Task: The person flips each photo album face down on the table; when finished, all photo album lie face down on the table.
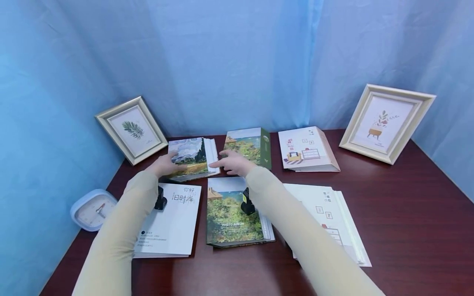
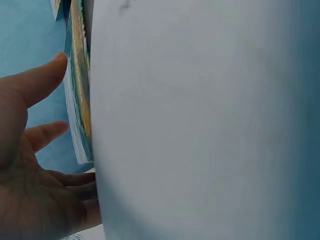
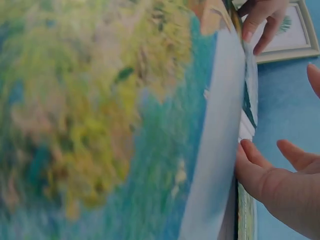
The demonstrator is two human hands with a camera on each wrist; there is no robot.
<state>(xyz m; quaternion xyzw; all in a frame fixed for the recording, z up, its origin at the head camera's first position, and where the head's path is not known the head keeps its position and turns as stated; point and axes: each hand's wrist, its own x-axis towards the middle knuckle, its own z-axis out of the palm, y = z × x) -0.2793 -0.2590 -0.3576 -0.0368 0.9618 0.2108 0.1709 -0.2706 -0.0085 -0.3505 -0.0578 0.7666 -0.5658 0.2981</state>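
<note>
An album with a painted wheat field and dark tree on its cover [image 1: 190, 149] lies at the back left, white page edges to the right. My left hand [image 1: 164, 165] is at its left side, fingers spread, one finger reaching over the cover. At its right side, my right hand [image 1: 238, 163] has a fingertip at the page edges, the other fingers extended towards the garden-painting album [image 1: 246, 142] behind. In the right wrist view, the fingers of my right hand [image 3: 285, 182] look loosely straight against the pages. The left wrist view has my left hand [image 2: 42, 200] beside the album's edge.
In front lie a white album with Chinese lettering [image 1: 177, 226], a green photo album [image 1: 233, 218] and a white illustrated album [image 1: 322, 201]. Another white album [image 1: 301, 150] lies at the back right. Frames [image 1: 144, 151] [image 1: 385, 154] flank them; a clock [image 1: 92, 209] stands left.
</note>
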